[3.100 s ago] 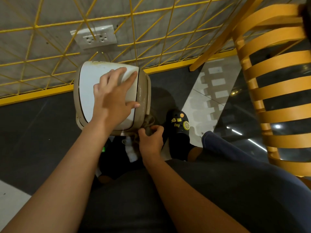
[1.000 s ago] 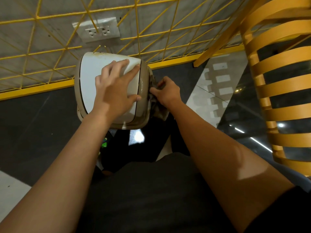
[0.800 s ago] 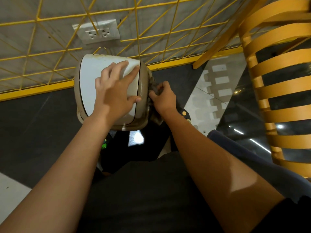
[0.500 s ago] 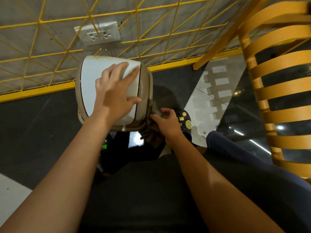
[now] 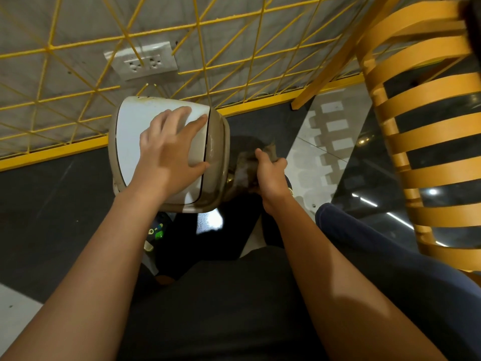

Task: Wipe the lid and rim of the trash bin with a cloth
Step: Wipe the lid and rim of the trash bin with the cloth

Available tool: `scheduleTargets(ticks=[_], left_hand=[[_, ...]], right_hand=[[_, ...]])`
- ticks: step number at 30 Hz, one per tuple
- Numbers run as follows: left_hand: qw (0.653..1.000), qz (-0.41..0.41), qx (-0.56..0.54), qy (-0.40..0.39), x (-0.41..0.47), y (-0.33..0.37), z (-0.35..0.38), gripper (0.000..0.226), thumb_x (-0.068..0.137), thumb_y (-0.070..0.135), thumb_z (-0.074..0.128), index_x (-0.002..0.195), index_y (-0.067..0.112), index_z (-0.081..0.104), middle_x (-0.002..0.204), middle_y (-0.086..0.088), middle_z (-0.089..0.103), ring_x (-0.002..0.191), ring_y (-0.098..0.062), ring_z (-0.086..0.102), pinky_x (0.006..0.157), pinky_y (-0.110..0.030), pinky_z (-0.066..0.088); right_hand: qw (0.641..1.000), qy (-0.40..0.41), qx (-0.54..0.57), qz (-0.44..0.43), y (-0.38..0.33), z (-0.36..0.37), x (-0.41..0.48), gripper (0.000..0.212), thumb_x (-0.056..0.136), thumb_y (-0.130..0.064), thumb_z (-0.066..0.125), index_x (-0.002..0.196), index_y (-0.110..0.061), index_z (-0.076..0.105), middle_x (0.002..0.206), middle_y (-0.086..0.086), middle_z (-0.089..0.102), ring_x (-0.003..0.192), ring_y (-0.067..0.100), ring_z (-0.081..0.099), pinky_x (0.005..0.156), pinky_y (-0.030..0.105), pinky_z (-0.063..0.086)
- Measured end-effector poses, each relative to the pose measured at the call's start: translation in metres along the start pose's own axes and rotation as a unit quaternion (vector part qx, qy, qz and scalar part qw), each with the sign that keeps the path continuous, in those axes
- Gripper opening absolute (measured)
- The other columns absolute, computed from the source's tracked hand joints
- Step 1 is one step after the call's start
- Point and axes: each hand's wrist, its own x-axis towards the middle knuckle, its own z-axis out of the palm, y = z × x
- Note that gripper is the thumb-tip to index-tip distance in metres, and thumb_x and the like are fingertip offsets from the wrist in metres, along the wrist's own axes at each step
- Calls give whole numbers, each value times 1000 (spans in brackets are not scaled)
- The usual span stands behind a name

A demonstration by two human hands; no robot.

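Note:
A small trash bin stands on the dark floor below me, with a white swing lid (image 5: 135, 134) set in a beige rim (image 5: 217, 155). My left hand (image 5: 169, 149) lies flat on the lid, fingers spread, pressing it down. My right hand (image 5: 269, 173) is closed around a dark brown cloth (image 5: 246, 162), blurred with motion, just right of the rim's right side. Whether the cloth touches the rim I cannot tell.
A yellow wire grid (image 5: 234, 48) and a white double wall socket (image 5: 141, 59) are right behind the bin. An orange slatted chair (image 5: 426, 126) stands at the right. My dark shoes and blue trouser leg (image 5: 364, 246) are below the bin.
My right hand with the cloth slid from the rim's near right corner back up along the right side. The left hand stayed flat on the lid.

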Motion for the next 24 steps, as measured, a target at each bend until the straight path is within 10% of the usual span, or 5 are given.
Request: scheduleTargets(ticks=[6, 12, 18, 24], left_hand=[[1000, 6, -2, -12, -3, 3, -2, 74, 70, 25, 77, 136, 23, 44, 146, -6, 32, 135, -30, 22, 102, -51, 25], [1000, 4, -1, -19, -4, 5, -3, 75, 69, 25, 78, 136, 24, 43, 147, -5, 31, 136, -29, 21, 103, -51, 24], [1000, 1, -2, -24, -4, 5, -3, 75, 70, 26, 77, 136, 25, 42, 147, -3, 30, 136, -28, 19, 104, -51, 22], [999, -4, -7, -32, -4, 6, -3, 74, 71, 26, 75, 137, 28, 41, 148, -1, 28, 138, -25, 15, 106, -48, 19]], right_hand=[[993, -13, -102, -56, -8, -4, -1, 31, 87, -17, 52, 110, -16, 31, 123, 18, 47, 107, 33, 54, 92, 49, 49], [937, 33, -292, -190, 6, 3, -11, 38, 81, -44, 65, 90, -7, 63, 91, 10, 68, 86, 24, 64, 78, 37, 53], [986, -156, -37, -45, 10, 3, -15, 23, 85, -14, 63, 107, -10, 59, 102, 9, 65, 97, 23, 63, 90, 39, 53], [977, -59, -164, -126, 7, 12, -3, 9, 82, -14, 67, 91, -11, 66, 95, 8, 69, 91, 22, 65, 89, 40, 53]])
